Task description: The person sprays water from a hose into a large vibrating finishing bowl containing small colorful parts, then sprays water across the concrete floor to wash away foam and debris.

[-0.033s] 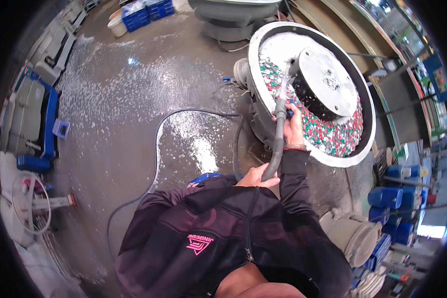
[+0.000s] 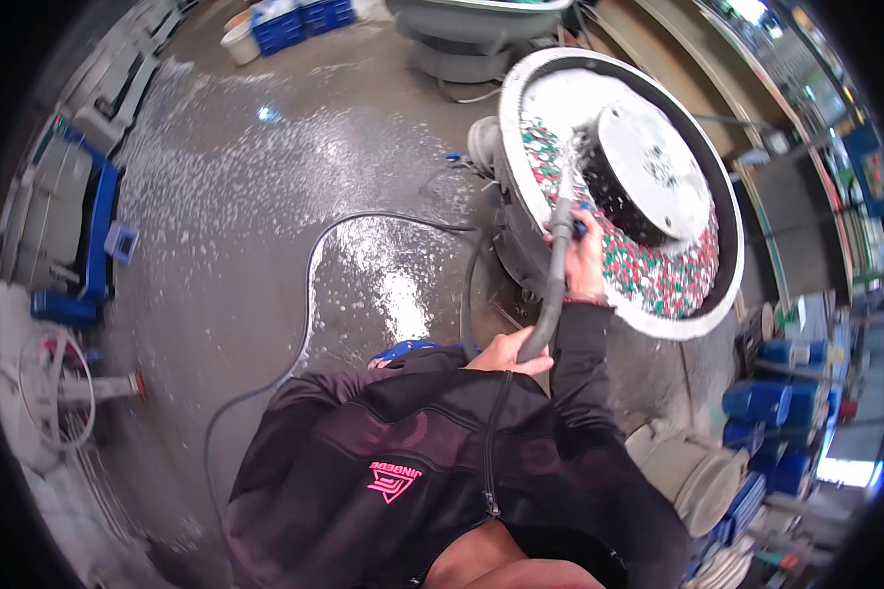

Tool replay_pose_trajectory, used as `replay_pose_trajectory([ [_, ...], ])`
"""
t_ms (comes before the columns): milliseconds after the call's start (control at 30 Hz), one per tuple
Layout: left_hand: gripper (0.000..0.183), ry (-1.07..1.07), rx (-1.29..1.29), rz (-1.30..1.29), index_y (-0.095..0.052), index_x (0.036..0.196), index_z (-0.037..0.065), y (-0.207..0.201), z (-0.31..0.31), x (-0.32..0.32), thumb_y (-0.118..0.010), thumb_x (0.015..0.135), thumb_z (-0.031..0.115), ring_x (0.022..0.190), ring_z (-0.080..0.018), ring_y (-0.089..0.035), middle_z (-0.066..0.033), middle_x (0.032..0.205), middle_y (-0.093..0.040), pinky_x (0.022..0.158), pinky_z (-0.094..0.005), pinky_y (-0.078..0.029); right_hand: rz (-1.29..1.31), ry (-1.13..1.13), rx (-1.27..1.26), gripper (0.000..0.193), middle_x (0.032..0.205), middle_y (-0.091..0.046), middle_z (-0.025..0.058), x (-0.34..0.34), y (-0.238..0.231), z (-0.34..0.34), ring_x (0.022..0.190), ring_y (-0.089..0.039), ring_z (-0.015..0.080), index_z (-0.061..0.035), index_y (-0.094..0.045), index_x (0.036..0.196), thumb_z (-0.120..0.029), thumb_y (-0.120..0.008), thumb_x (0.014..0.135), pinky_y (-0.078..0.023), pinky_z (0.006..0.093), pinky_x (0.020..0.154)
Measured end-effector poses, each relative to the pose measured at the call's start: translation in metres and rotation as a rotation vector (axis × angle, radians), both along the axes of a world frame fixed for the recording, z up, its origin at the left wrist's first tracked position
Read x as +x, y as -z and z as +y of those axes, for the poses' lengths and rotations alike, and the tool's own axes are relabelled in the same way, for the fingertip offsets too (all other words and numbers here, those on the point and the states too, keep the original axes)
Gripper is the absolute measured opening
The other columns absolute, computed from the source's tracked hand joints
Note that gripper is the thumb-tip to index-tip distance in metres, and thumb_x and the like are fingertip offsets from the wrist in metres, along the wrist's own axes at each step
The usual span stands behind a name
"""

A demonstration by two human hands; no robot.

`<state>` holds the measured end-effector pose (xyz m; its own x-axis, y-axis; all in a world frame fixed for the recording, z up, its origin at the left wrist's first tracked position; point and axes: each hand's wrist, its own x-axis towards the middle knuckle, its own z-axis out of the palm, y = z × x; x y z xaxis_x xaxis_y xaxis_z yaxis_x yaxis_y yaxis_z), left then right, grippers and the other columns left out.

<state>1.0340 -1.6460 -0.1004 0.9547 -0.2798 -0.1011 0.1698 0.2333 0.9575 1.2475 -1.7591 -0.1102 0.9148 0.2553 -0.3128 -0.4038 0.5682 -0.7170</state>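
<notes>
My right hand (image 2: 585,260) is closed round the front of a grey hose (image 2: 552,285), just below its nozzle (image 2: 562,214) and beside a small blue valve handle (image 2: 581,226). Further back, my left hand (image 2: 511,351) grips the same hose near my body. Water sprays from the nozzle into a round white-rimmed tub (image 2: 513,128). Small red, green and white pieces (image 2: 658,280) fill the tub's ring-shaped channel, with white foam (image 2: 575,93) over the far part. A round drum with a pale, foam-spotted top (image 2: 655,172) stands in the tub's middle.
A dark hose (image 2: 309,285) loops across the wet, foam-spotted floor (image 2: 216,226). Another tub (image 2: 471,29) stands at the back, with blue crates (image 2: 280,34) and a white bucket (image 2: 240,45) to its left. Blue containers (image 2: 756,402) and a beige barrel (image 2: 692,481) are on the right.
The view has shifted slightly, so the tub sits a little further right and lower. Both hands keep their hold on the hose, and the water still sprays.
</notes>
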Motion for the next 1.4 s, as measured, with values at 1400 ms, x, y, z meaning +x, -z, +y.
replay_pose_trajectory([
  [1400, 0.022, -0.023, -0.137, 0.143, -0.051, 0.086, 0.006, -0.022, 0.01, 0.003, -0.064, 0.078, 0.023, 0.059, -0.0049, -0.042, 0.003, 0.065, -0.047, 0.054, -0.0196, -0.032, 0.034, 0.259, -0.187, 0.054, 0.084, -0.049, 0.0093, -0.013, 0.021, 0.025, 0.064, -0.051, 0.0187, -0.0026, -0.037, 0.121, -0.016, -0.053, 0.071, -0.049, 0.033, 0.051],
])
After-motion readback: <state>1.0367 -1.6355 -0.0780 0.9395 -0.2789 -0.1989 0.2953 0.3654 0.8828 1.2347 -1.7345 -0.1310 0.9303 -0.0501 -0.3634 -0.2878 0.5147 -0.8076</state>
